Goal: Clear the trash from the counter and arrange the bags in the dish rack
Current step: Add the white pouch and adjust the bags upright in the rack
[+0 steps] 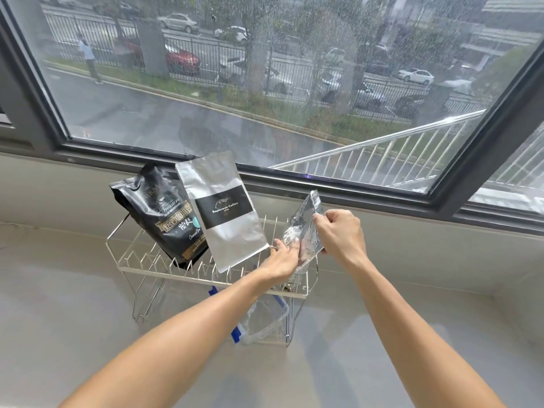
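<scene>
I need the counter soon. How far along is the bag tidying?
Two bags already stand in the dish rack: the black bag and the silver bag. Both hands, left hand and right hand, are setting a crinkled foil bag at the rack's right end. No loose trash shows on the counter.

We see a wire dish rack (153,267) on the pale worktop (73,334) under a window (265,83). Black bag (164,213) and silver labelled bag (223,213) stand tilted in it, side by side. Our left hand (282,260) and right hand (341,234) both grip a crinkled silver bag (306,228) at the rack's right end. A clear, blue-trimmed container (265,319) sits beneath.
</scene>
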